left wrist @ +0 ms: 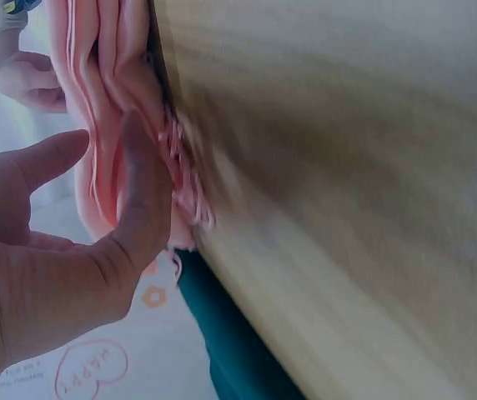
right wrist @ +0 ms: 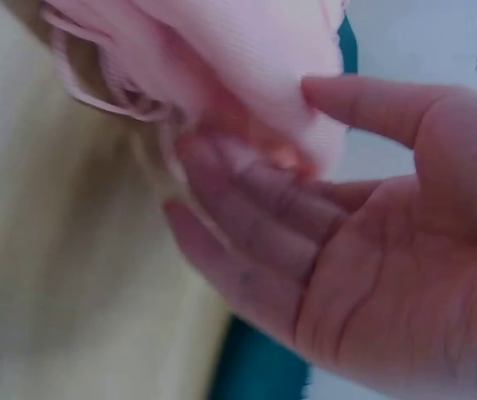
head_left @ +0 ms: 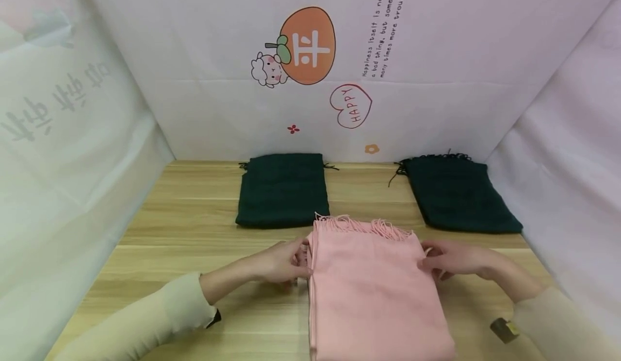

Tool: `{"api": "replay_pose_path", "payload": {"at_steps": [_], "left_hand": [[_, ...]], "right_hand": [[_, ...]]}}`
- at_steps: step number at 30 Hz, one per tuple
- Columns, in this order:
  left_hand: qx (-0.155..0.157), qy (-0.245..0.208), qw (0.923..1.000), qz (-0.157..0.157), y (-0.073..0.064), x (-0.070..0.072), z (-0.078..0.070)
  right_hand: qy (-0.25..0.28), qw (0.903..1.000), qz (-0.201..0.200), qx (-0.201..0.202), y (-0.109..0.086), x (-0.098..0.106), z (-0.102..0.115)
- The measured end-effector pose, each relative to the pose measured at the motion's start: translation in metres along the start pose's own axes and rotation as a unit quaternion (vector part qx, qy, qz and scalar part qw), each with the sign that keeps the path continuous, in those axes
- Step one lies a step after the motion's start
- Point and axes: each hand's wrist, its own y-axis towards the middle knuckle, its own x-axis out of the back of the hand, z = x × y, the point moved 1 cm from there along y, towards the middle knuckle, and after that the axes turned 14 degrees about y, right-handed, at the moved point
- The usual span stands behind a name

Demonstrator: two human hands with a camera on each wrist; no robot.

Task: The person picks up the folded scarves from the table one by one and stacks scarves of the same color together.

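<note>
Pink scarf (head_left: 373, 285), folded in layers, flat on wood table (head_left: 194, 231), near side, a bit right of centre; near end cut off by head view. Fringe (head_left: 364, 225) along far edge, more strands tucked low at left side, loose loops also at right side in right wrist view. Left hand (head_left: 278, 264) at scarf's left edge, toward far end: thumb and fingers spread apart, tips at the layered folds, no clear pinch. Right hand (head_left: 456, 257) at right edge, roughly level with left: thumb on cloth, other fingers loosely extended lower down, spread from thumb, cloth edge between; how firm the contact is, can't tell, right wrist view blurry. Two dark green cloths at far side, both folded: left cloth (head_left: 283, 191) beyond scarf's far left corner, fringe almost at its near right corner, touching or not unclear; right cloth (head_left: 461, 194) beyond right hand, set askew, dark strands at far edge and far left corner. The two well apart. Pale sleeves on both arms. White backdrop (head_left: 213, 91) behind table, printed with orange fruit (head_left: 310, 46), red heart (head_left: 351, 106) and text (head_left: 383, 37).
</note>
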Motion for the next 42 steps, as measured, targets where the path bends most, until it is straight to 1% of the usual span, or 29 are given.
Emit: {"api": "replay_pose_path", "payload": {"at_steps": [1,3,6,8,10,11,14,17,19,22,25,28,32,34,36,40,42], "left_hand": [[-0.001,0.016,0.9999,-0.004,0.0,0.003,0.001],[-0.004,0.044,0.999,-0.011,-0.001,0.008,0.003],[-0.022,0.086,0.9956,-0.028,-0.004,0.019,0.004],[-0.043,0.124,0.99,-0.054,-0.006,0.027,0.003],[-0.059,0.163,0.9812,-0.085,-0.007,0.037,0.003],[-0.063,0.184,0.9756,-0.102,-0.008,0.041,0.004],[-0.059,0.24,0.9578,-0.147,-0.008,0.056,0.007],[-0.047,0.275,0.9437,-0.179,-0.007,0.07,0.012],[-0.041,0.288,0.9365,-0.196,-0.006,0.078,0.017],[-0.031,0.296,0.9309,-0.211,-0.004,0.088,0.024],[-0.014,0.301,0.9277,-0.221,-0.003,0.097,0.031],[-0.001,0.302,0.926,-0.226,-0.001,0.106,0.039],[0.021,0.299,0.926,-0.23,0.001,0.117,0.051],[0.033,0.293,0.9275,-0.23,0.002,0.123,0.056],[0.045,0.286,0.9294,-0.229,0.004,0.127,0.062],[0.063,0.26,0.9372,-0.224,0.009,0.137,0.072],[0.066,0.244,0.9418,-0.221,0.012,0.141,0.077]], "right_hand": [[-0.03,0.9994,-0.011,0.009,0.001,0.001,0.006],[-0.091,0.995,-0.029,0.029,0.002,0.003,0.02],[-0.166,0.9825,-0.044,0.073,0.006,0.006,0.04],[-0.206,0.9724,-0.053,0.096,0.01,0.006,0.053],[-0.232,0.9631,-0.059,0.123,0.014,0.007,0.065],[-0.241,0.959,-0.064,0.135,0.016,0.007,0.071],[-0.255,0.9498,-0.077,0.164,0.022,0.006,0.086],[-0.262,0.9426,-0.091,0.186,0.029,0.005,0.099],[-0.267,0.9376,-0.099,0.199,0.035,0.004,0.105],[-0.268,0.9333,-0.108,0.213,0.045,0.003,0.114],[-0.266,0.9327,-0.112,0.216,0.055,0.002,0.122],[-0.258,0.935,-0.113,0.215,0.066,0.002,0.129],[-0.241,0.9384,-0.115,0.22,0.083,0.003,0.136],[-0.234,0.9412,-0.115,0.216,0.091,0.003,0.139],[-0.222,0.9464,-0.111,0.207,0.099,0.004,0.142],[-0.201,0.9547,-0.108,0.191,0.111,0.005,0.152],[-0.195,0.9565,-0.107,0.189,0.116,0.006,0.156]]}}
